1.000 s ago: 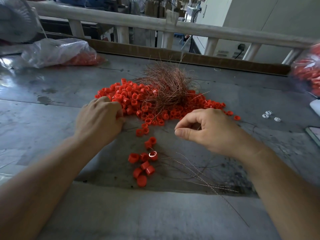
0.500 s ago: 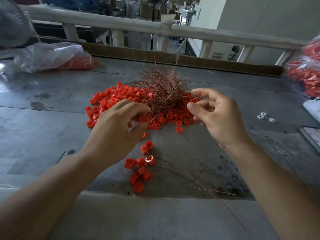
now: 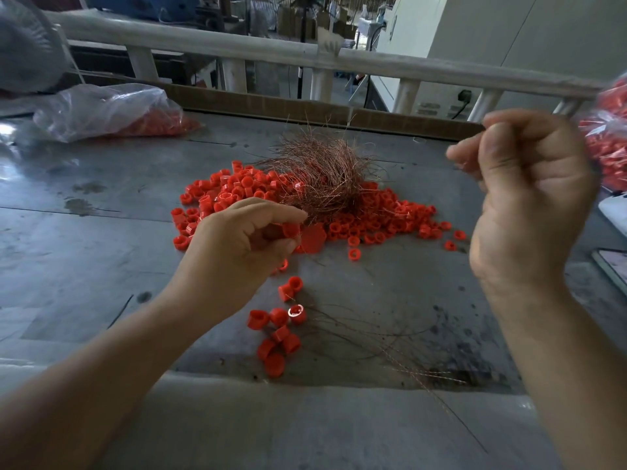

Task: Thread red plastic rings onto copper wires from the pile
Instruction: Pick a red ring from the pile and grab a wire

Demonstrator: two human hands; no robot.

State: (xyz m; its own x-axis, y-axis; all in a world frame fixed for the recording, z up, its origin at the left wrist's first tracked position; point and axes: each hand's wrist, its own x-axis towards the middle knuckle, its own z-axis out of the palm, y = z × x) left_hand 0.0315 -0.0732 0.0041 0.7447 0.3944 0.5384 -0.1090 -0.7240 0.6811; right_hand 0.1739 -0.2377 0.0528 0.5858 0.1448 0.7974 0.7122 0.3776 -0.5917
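We see the left hand [image 3: 244,245] low over the grey metal counter [image 3: 84,266], thumb and forefinger pinching one small red plastic ring [image 3: 291,229]. A flat-looking red piece [image 3: 314,238] is just past its fingertips. It is blurred, so we cannot tell if it is held or lying on the counter.

The right hand [image 3: 529,198] is held high, well apart from the left, with fingers curled in and thumb against forefinger. We cannot tell whether it pinches a wire.

The pile of red plastic rings [image 3: 380,225] spreads on the counter just beyond the left hand, reaching toward the right hand. The tangled clump of thin copper wires [image 3: 322,178] sits on top of the pile, beyond the left fingertips.

A small cluster of loose red rings [image 3: 278,337] lies nearer us than the left hand, beside its wrist. Loose copper strands [image 3: 390,337] fan out from that cluster, between the two forearms.

A clear plastic bag of red rings [image 3: 101,110] lies far beyond and left of the left hand. A second bag of red rings [image 3: 607,154] is just behind the right hand. A pale wooden railing [image 3: 373,62] runs across beyond both hands.
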